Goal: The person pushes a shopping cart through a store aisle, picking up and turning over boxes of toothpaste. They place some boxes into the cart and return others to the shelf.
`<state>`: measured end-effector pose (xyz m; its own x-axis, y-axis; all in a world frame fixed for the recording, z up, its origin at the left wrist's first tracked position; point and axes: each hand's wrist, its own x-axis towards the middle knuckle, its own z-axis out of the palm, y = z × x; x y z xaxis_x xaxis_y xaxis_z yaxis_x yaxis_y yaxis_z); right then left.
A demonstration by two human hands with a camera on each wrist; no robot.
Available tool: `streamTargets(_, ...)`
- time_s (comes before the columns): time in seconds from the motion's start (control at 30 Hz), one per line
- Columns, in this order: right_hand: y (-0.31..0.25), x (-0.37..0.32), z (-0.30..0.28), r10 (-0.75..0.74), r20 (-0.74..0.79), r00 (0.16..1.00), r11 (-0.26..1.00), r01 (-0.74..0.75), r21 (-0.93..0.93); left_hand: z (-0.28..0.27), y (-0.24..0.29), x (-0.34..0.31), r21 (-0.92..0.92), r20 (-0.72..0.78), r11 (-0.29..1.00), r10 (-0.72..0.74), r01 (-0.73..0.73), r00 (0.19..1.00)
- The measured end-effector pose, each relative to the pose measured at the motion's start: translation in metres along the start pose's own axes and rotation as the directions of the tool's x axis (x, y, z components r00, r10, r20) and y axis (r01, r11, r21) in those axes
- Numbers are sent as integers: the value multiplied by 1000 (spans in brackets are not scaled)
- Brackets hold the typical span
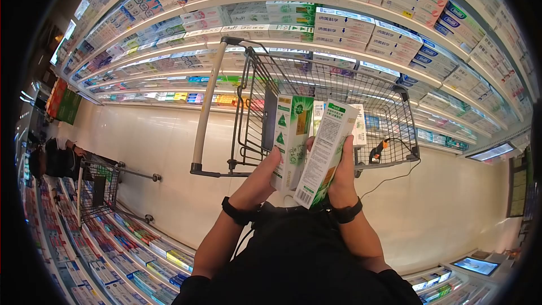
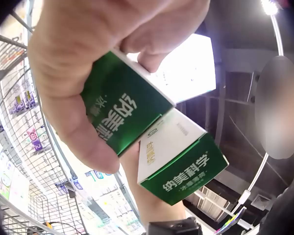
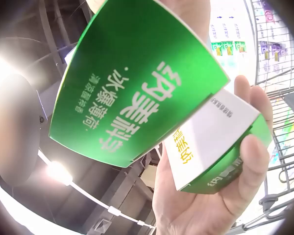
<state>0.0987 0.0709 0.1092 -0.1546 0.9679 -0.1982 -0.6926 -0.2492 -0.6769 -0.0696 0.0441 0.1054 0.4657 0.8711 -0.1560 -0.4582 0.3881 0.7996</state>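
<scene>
Green-ended carton point(image 3: 137, 54) in the right hand point(image 1: 342, 183) and a second carton point(image 1: 291, 144) in the left hand point(image 1: 262, 178), clasped by curled fingers near the cart point(image 1: 212, 96), seem light, stiff, crushable, best held gently mid-length.

The left hand point(image 1: 261, 178) holds a green and white box point(image 1: 291, 135), and the right hand point(image 1: 342, 178) holds a tipped box point(image 1: 324, 155). An orange and black thing point(image 1: 379, 151) is near the shopping cart point(image 1: 206, 104)'s near right corner.

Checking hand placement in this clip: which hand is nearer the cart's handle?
Left. The left hand, holding a box, is right of the handle; the right hand, holding another box, is farther right.
</scene>
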Motion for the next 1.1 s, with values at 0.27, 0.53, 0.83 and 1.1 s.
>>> streamTargets(0.27,-7,22,-3,11,51,999,1000,-11,-14,-21,0,18,-120,-7,992,41,-41,999)
streamTargets(0.53,-31,57,-39,24,208,978,998,-34,47,-11,9,67,75,-203,996,64,-50,977)
streamTargets(0.83,-77,99,-102,25,38,999,999,-26,36,-19,66,123,346,-356,933,28,104,934)
streamTargets(1.1,-93,113,-152,44,-82,996,999,-41,34,-72,141,192,631,-382,761,137,150,914)
